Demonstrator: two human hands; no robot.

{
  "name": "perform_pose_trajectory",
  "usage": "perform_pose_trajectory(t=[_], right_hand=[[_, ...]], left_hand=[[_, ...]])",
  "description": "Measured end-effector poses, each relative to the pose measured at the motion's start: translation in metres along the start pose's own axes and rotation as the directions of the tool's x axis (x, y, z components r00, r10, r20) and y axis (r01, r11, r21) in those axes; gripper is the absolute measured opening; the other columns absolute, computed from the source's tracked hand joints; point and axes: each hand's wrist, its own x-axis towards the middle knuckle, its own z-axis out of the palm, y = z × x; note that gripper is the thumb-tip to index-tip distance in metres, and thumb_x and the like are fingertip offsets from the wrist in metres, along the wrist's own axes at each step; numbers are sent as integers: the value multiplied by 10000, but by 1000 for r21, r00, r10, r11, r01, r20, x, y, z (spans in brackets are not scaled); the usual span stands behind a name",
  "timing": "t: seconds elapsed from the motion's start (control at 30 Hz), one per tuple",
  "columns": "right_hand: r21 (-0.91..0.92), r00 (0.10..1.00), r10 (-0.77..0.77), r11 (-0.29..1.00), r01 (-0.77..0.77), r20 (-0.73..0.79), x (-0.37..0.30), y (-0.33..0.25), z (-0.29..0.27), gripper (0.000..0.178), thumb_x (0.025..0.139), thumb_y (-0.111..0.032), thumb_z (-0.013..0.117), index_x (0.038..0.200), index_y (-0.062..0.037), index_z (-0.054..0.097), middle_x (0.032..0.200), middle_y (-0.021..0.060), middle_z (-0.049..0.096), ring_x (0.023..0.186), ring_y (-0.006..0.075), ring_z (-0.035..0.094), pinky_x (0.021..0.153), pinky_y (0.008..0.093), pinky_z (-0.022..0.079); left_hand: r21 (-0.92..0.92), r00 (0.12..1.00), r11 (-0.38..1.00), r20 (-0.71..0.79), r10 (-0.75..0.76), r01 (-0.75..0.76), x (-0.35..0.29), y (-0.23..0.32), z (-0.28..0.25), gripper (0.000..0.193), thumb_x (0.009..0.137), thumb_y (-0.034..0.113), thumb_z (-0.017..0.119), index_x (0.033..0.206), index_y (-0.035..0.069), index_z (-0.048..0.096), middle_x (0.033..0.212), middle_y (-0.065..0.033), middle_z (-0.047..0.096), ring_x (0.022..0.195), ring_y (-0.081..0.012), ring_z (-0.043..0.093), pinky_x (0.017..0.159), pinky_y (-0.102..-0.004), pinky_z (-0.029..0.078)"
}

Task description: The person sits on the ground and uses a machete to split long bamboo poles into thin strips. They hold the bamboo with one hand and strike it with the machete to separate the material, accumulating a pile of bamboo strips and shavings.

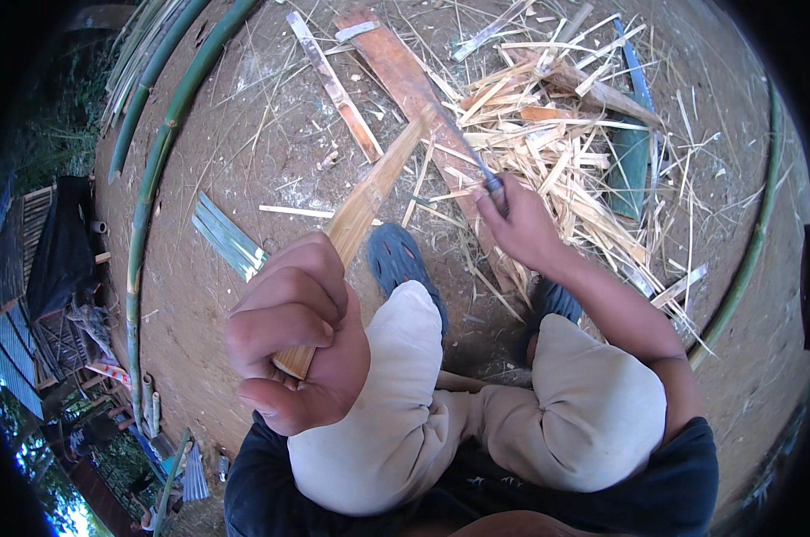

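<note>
Pale strip (369,201), one: near end clasped in the curled fingers of the left hand (302,336), far end above a reddish plank (394,67). Knife (488,175), one: handle gripped by the right hand's (523,225) fingers. Split sticks (562,170), heap: on the ground (244,148), right of plank.

- The left hand (302,331) hides part of the pale slat (369,206) it grips.
- The right hand (521,224) covers part of the handle of the knife (472,152); the blade blurs, and whether it touches the slat is hard to say.
- Trousers (602,403) hide most of the right shoe (559,301).
- Shavings (557,170) partly cover a green piece (630,166).
- The top edge cuts off the green poles (168,125).
</note>
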Motion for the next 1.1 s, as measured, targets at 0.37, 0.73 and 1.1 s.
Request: perform_pose_trajectory(t=[0.37,0.73,1.1], right_hand=[[-41,859,-509,861,507,-55,-15,-22,21,241,889,-218,635,987,-8,569,587,139,593,514,314,618,525,387,503],[-27,880,-470,883,469,-65,65,-21,35,387,906,-325,623,1027,42,613,755,183,664,698,247,672,640,369,514],[-121,969,-245,963,239,-39,58,46,26,238,924,-126,584,1051,75,581,740,219,618,638,317,593,613,415,468]], left_hand=[[5,998,998,-33,-58,58,-9,5,14,487,1021,459,274,746,85,419,515,-20,363,437,-122,285,487,-315,232],[66,982,995,-166,89,-79,3,7,-25,415,968,397,383,702,83,443,558,-25,381,473,-155,341,480,-325,267],[191,947,974,-271,172,-122,-7,-19,-1,320,900,183,430,618,31,439,537,-65,436,397,-181,437,396,-318,324]])
